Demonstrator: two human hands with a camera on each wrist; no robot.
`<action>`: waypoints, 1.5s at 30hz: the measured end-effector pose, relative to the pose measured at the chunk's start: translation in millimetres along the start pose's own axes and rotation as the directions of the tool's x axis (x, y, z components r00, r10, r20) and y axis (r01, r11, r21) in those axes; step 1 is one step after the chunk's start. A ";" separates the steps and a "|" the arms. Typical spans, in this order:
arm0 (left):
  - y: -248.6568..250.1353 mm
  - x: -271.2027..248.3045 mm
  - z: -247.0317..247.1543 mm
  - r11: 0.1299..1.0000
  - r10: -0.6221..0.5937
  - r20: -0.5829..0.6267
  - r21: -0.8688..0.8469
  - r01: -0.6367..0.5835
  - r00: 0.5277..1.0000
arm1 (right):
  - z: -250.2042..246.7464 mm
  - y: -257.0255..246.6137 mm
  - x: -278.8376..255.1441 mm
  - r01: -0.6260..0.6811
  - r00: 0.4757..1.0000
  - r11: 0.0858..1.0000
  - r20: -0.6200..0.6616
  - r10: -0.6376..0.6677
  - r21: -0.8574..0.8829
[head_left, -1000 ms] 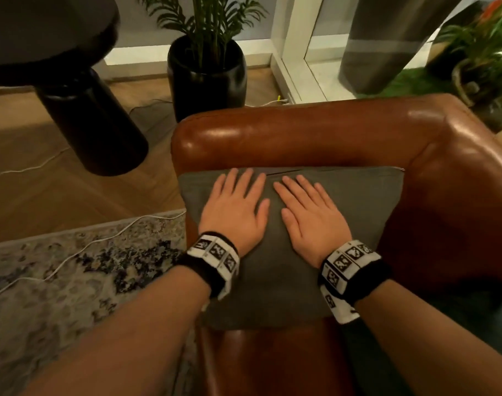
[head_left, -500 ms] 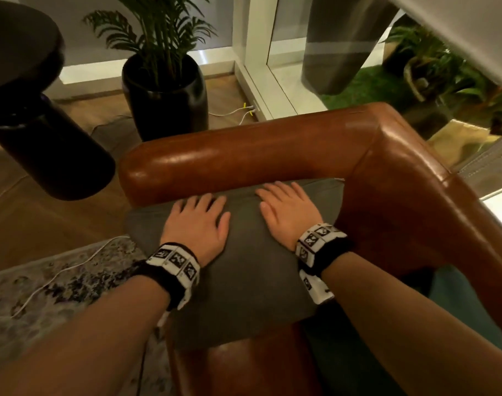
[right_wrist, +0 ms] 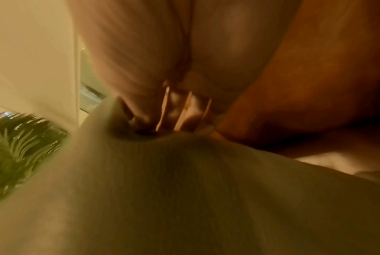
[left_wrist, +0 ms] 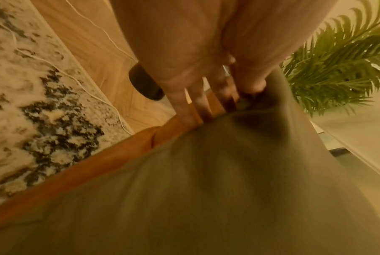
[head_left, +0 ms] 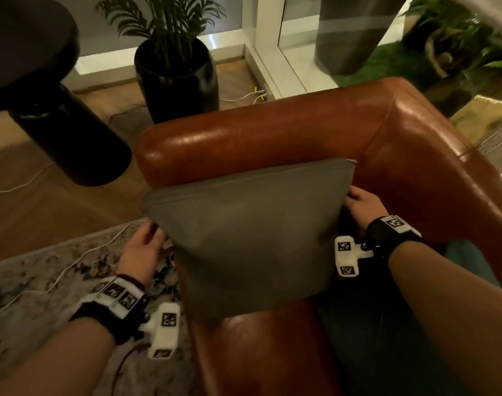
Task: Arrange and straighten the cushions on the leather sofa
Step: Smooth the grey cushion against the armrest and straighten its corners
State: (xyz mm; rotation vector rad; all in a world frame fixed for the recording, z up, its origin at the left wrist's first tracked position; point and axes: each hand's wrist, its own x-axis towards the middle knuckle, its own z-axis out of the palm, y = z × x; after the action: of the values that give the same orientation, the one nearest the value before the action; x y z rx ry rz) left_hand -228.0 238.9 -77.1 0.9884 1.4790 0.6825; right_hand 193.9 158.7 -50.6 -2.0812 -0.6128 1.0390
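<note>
A grey square cushion [head_left: 252,235] leans against the armrest of the brown leather sofa [head_left: 272,138], raised off the seat. My left hand [head_left: 147,247] grips its left edge, and in the left wrist view the left hand [left_wrist: 224,89] has thumb and fingers pinching the cushion [left_wrist: 206,189] edge. My right hand [head_left: 361,207] grips the right edge. In the right wrist view the right hand [right_wrist: 174,107] pinches the cushion [right_wrist: 184,198] the same way, with the fabric dented under the thumb. Both fingertips are partly hidden behind the cushion.
A black potted plant [head_left: 177,78] and a dark round side table [head_left: 44,110] stand left of the sofa. A patterned rug [head_left: 44,281] with a white cable [head_left: 81,258] lies below. A dark teal seat cover [head_left: 387,324] lies on the right.
Both hands left the top face of the cushion, where they pressed flat, and moved out to its left and right edges, gripping it. The cushion has lifted and tilted up.
</note>
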 end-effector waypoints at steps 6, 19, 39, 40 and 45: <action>5.3 6.0 16.3 0.988 0.095 -0.155 0.134 -0.075 0.983 | -3.7 -1.8 3.2 -0.002 0.978 0.998 -0.210 -0.010 -0.056; 24.8 -10.9 -31.1 0.993 0.043 -0.168 -0.102 -0.061 0.985 | -14.5 -23.4 -2.6 -0.124 0.945 0.949 -0.256 0.203 0.291; 38.7 8.1 6.3 0.975 0.041 -0.229 0.221 0.011 0.973 | -23.0 -62.7 5.7 -0.065 0.942 0.998 -0.331 0.056 -0.017; 43.3 5.6 8.1 0.976 0.029 -0.232 0.219 0.024 0.972 | -21.3 -64.7 4.2 -0.071 0.942 0.997 -0.328 0.073 0.018; 60.1 13.5 0.3 0.912 0.047 -0.273 0.405 0.071 0.961 | -30.5 -68.4 2.6 -0.069 0.944 0.992 -0.328 0.032 -0.103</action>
State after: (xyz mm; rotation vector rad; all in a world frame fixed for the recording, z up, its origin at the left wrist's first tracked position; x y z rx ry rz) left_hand -215.5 279.0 -32.0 1.2385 1.9283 0.5224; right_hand 214.0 191.5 13.7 -2.3130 -0.4602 0.6754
